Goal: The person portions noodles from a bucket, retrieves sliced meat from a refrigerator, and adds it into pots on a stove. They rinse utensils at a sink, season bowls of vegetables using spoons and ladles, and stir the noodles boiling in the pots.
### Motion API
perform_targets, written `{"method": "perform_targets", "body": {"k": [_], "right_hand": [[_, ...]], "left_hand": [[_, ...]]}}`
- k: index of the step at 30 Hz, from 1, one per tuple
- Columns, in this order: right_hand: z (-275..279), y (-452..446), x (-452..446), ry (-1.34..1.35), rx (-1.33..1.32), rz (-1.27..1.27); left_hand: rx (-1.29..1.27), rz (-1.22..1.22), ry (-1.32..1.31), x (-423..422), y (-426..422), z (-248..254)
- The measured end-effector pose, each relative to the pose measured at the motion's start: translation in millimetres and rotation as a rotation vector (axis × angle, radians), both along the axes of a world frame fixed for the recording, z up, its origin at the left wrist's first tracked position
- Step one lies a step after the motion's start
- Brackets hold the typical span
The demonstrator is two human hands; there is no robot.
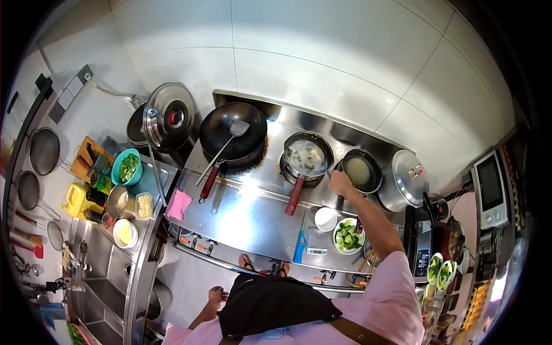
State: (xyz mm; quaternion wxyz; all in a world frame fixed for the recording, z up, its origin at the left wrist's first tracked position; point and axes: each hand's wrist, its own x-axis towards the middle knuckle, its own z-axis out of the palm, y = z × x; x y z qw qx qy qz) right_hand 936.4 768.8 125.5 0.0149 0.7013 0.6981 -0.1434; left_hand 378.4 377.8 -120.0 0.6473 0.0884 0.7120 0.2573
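My right hand (341,183) is closed between two pans, its fingers around a thin utensil end that I cannot make out. To its left, a small pan (307,154) with a red-brown handle sits on a burner, holding bubbling pale liquid with dark bits. Just right of the hand stands a dark pan (361,171) with cloudy yellowish liquid. My left hand (217,295) hangs low beside the black apron (270,307), away from the stove, fingers loosely curled and apart, with nothing visible in it. Below my right forearm are a bowl of green vegetables (348,236) and a white bowl (325,219).
A black wok (233,132) with a metal spatula (238,128) stands at the left of the stove. A lidded pot (402,181) is at the right. A pink cloth (179,204) lies near the counter's left end. A turquoise bowl (127,167) of greens stands left, above the sink (106,287).
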Motion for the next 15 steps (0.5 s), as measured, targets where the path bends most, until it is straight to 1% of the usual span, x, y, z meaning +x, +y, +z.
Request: {"method": "perform_targets", "body": {"k": [1,2,5,6,8,9,12,13,15], "right_hand": [[-26,9,15,0.018,0.017,0.122],[-41,15,23,0.035,0.034,0.244],[17,11,-16,1.013,-0.470,-0.519],[17,13,-22,1.105,-0.504,-0.560],[14,16,-27,1.294,-0.575,-0.638],[9,20,-23,1.430,-0.652,-0.652],[5,23,6,1.614,-0.826,-0.655],[1,25,19,1.602,-0.838,-0.675],[14,20,41,1.590,-0.880,-0.703]], "left_hand": [[0.001,0.009,-0.004,0,0,1],[0.002,0.017,-0.007,1,0,2],[-0.005,-0.017,-0.001,-1,-3,-2],[-0.006,-0.039,0.004,-1,-3,-3],[-0.007,-0.001,-0.021,0,-2,-4],[-0.008,0.019,-0.033,-1,-3,-4],[0.017,0.022,-0.038,-3,1,-3],[0.008,0.030,-0.027,-3,2,-2],[-0.014,0.050,-0.004,-2,4,4]]}}
